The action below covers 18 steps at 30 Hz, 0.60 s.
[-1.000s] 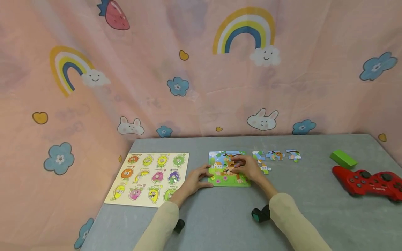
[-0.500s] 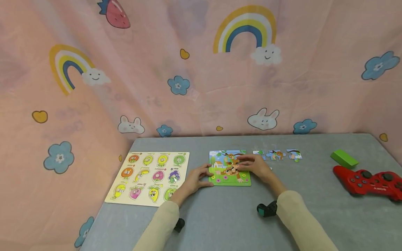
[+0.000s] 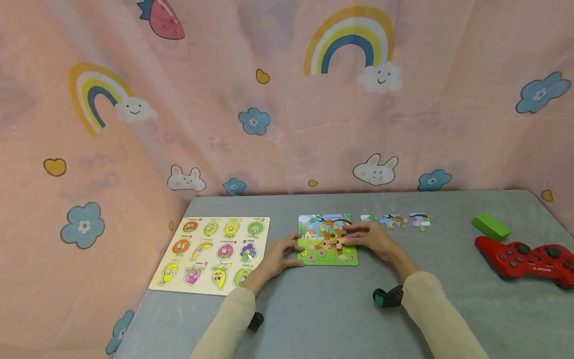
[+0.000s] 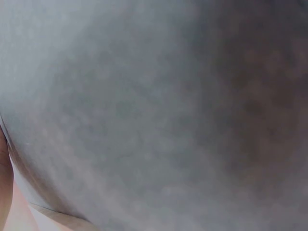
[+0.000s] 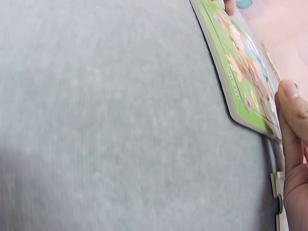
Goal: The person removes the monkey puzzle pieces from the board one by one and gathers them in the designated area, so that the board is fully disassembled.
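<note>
My right hand (image 3: 374,239) pinches a puzzle piece (image 5: 272,63) over the right side of the jigsaw board (image 3: 332,263), my left hand (image 3: 279,255) spread at its left edge

Grey tabletop (image 3: 314,314) lies free on the near side of the green-edged rectangular monkey puzzle (image 3: 322,257); the left hand (image 3: 279,256) blocks its left, the right hand (image 3: 377,240) and multicoloured jigsaw pieces (image 3: 394,221) its right.

"SONY" on red game controller (image 3: 529,262). Captions on fruit puzzle board (image 3: 214,258), lettering on monkey jigsaw puzzle (image 3: 322,255): unreadable.
</note>
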Motion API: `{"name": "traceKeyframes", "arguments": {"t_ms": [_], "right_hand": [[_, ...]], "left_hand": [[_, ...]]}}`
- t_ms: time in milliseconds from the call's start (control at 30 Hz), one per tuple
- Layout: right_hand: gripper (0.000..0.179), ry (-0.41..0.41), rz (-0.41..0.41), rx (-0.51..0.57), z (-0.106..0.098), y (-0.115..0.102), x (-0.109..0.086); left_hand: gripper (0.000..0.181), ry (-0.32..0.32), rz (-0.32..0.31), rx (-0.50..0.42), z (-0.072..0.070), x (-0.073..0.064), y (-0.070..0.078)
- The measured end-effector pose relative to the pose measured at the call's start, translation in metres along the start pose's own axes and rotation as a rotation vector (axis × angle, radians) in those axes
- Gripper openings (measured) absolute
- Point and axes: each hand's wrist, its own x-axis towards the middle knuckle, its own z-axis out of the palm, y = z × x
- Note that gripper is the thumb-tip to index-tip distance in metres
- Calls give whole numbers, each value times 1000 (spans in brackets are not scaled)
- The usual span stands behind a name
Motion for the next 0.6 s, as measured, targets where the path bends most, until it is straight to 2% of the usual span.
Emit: {"name": "traceKeyframes", "arguments": {"t_ms": [267, 600], "right_hand": [[50, -57, -19, 39, -11, 5, -4], [53, -35, -23, 25, -25, 7, -12]], "left_hand": [[22, -2, -5, -9, 0, -1, 0], [22, 0, -5, -34, 0, -1, 1]]}}
